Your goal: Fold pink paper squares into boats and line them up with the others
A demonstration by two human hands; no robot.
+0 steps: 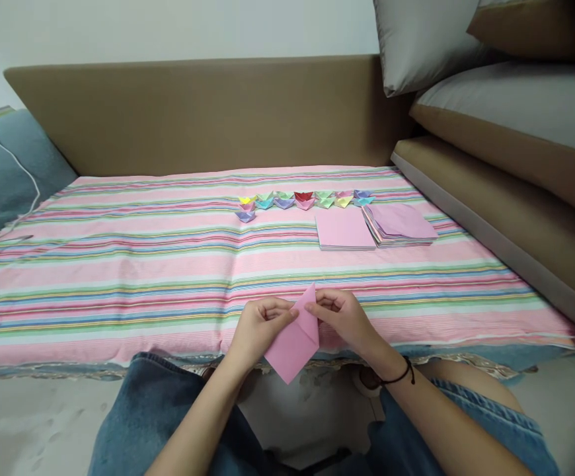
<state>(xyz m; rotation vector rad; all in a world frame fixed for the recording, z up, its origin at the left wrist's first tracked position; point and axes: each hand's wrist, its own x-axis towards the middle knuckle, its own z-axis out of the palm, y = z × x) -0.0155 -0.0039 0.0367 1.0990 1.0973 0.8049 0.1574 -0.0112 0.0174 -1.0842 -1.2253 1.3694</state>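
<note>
A pink sheet of origami paper (292, 347), partly folded to a point at its top, is held up between both hands over the near edge of the striped cloth. My left hand (262, 324) pinches its left edge, thumb on the front face. On the other side my right hand (341, 317) grips near the upper tip, its thumb also pressed on the front. Fingers behind the paper are partly hidden. Beyond the hands lie a flat stack of pink-topped paper (345, 229) and a looser, fanned stack of paper (401, 223).
Several small folded paper boats (305, 198) in mixed colours stand in rows at the back. The striped cloth (119, 277) covers the seat, with a brown backrest (208, 119) behind. Large cushions (515, 112) pile up at right. A white cable (17, 162) lies at far left.
</note>
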